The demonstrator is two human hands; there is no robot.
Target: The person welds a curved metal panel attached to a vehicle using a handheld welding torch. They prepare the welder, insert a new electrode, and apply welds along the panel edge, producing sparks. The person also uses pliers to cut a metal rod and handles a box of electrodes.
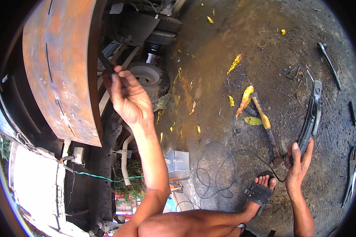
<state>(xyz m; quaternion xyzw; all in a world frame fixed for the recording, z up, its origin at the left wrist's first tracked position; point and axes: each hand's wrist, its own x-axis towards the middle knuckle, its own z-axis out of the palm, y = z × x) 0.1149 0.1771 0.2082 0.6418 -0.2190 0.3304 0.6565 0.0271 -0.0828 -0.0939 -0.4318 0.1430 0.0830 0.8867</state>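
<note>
My left hand [130, 96] is raised beside a large curved rusty metal plate [63, 71] with a line of dark slits. Its thumb and fingers pinch a thin dark flat piece [106, 63] close to the plate's inner edge; part of this piece is lost in shadow. Low on the right, my right hand [300, 168] wraps the black grip of a long grey tool [311, 112], which points away from me. A curved lever runs along the tool's side, and its exact kind is unclear. A thin black cable [261, 161] reaches the floor beside that hand.
On the wet concrete lie a hammer [265, 120], a ratchet wrench [330, 65], pliers [350, 177], a dark rod [352, 112] and yellow leaves. Loops of cable [215, 177] lie near a metal box [178, 161] and my sandalled foot [261, 190]. A vehicle wheel [148, 75] stands behind my left hand.
</note>
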